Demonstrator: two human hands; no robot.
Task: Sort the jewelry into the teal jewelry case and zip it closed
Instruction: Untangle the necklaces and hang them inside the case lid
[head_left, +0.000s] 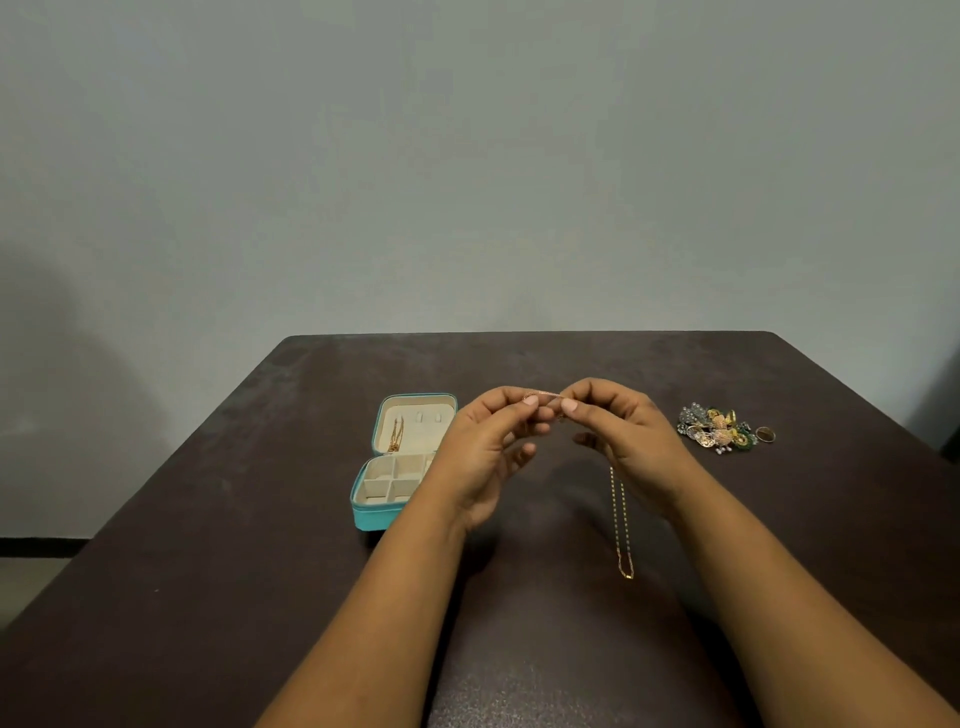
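Currently pinching chain (621, 519) in both hands (488, 447) (623, 441), hanging lengthwise below right, case (400, 462) lying open left.

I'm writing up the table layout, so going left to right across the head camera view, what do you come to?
Teal case, left hand, right hand with a gold chain hanging below it, jewelry pile, ring.
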